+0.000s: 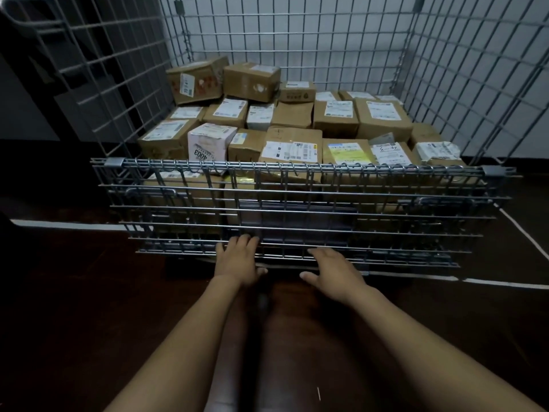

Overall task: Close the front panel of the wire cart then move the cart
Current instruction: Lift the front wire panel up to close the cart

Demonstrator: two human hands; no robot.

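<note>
Wire cart (297,31): bare grey metal mesh, welded rods, dull satin finish. Front panel (297,215), folded down on the cart's near side: the same steel wire, brighter, with glinting highlights along its top rods. Parcels (291,144) inside the cart: matt brown corrugated cardboard, creased and scuffed, bearing white paper labels; one label glossy yellow. Floor (89,292) in front of the cart: dark reddish-brown, smooth, faintly glossy, with white painted lines. Wall (297,49) behind the cart: pale, matt.
</note>
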